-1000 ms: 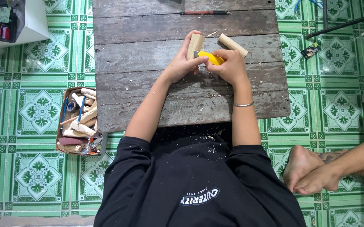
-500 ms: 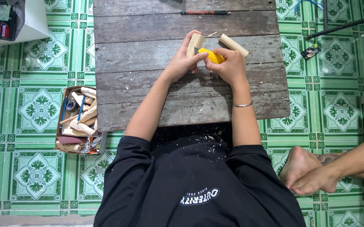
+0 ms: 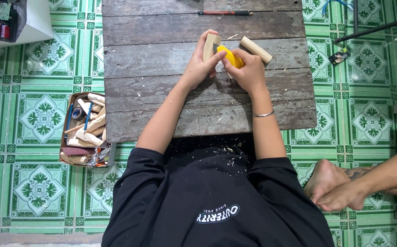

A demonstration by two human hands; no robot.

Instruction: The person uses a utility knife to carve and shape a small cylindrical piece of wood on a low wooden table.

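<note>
My left hand (image 3: 199, 67) grips a short pale wooden block (image 3: 210, 45) held upright over the weathered plank table (image 3: 162, 91). My right hand (image 3: 249, 71) holds a yellow-handled knife (image 3: 230, 56), its tip against the block's side. A second wooden block (image 3: 256, 49) lies on the table just right of my right hand. A thin silver bracelet (image 3: 263, 114) circles my right wrist. Wood shavings speckle my black shirt.
A red-and-black pencil-like tool (image 3: 223, 13) lies at the table's far edge. An open box of wood pieces and tools (image 3: 85, 130) sits on the green tiled floor at left. Another person's hand and foot (image 3: 333, 190) rest at lower right. A white container (image 3: 13, 20) stands upper left.
Both hands keep the same grip on the block and knife. They have barely shifted on the table.
</note>
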